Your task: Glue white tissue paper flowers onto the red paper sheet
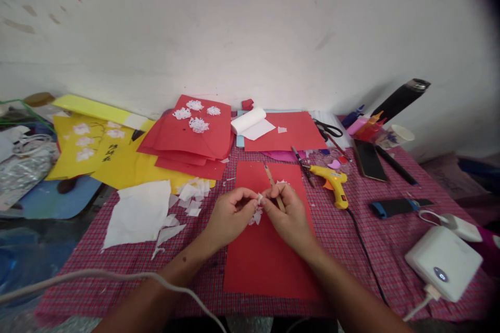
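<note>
My left hand (235,214) and my right hand (288,218) meet over a red paper sheet (269,265). Their fingertips pinch a small piece of white tissue paper (260,198). Between the fingers of my right hand also lies a light brown pencil-like stick (273,183) with a dark tip. Crumpled white paper (256,216) sits on the red sheet below my fingertips, partly covered. More white bits show just behind my right hand, mostly hidden.
Left lie a white tissue sheet (137,213) and torn scraps (193,195). White paper flowers (199,125) rest on stacked red paper (167,135). A tissue roll (249,122) is behind. Right are a yellow glue gun (332,181), a phone (370,160) and a white power box (443,263). A cable (117,273) crosses in front.
</note>
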Tool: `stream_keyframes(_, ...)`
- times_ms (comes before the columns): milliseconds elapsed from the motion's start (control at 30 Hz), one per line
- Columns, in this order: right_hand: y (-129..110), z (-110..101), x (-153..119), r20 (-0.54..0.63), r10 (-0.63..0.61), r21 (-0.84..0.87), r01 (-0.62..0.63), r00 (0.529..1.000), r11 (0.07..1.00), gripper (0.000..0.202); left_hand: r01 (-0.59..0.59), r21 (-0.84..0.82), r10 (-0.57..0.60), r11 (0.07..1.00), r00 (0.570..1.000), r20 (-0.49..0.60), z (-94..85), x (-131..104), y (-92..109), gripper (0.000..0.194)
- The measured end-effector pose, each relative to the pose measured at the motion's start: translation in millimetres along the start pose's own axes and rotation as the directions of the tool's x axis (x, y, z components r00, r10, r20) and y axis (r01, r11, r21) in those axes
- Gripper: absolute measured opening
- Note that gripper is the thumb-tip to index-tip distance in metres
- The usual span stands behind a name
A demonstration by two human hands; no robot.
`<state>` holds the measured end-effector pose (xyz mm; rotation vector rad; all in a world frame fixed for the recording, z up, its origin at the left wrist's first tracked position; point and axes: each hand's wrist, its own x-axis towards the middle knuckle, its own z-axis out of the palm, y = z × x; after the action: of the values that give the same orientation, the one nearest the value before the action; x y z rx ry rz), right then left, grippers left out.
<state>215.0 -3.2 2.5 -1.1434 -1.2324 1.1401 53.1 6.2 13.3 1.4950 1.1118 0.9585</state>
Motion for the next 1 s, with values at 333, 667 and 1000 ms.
stream_keyframes(333, 0.4, -0.4, 0.1, 0.012, 0.042, 0.099, -0.043, 0.999, 0.994, 0.023, 0.012, -0.048, -0.009, 0.999, 0.998, 0.064, 0.4, 0.2, 1.5, 0.015)
stream_keyframes(667, -1.4, -0.5, -0.2, 0.028, 0.032, 0.141, -0.036, 0.999, 0.989, 0.023, -0.022, 0.092, 0.021, 0.995, 1.0, 0.02, -2.6, -0.5, 1.9, 0.019)
stream_keyframes(1000, -3.5, 0.5, -0.5, 0.037, -0.039, 0.05, 0.037, 0.999, 0.998, 0.023, -0.018, 0.079, 0.018, 0.997, 1.0, -0.001, -2.1, 0.5, -0.7, 0.018)
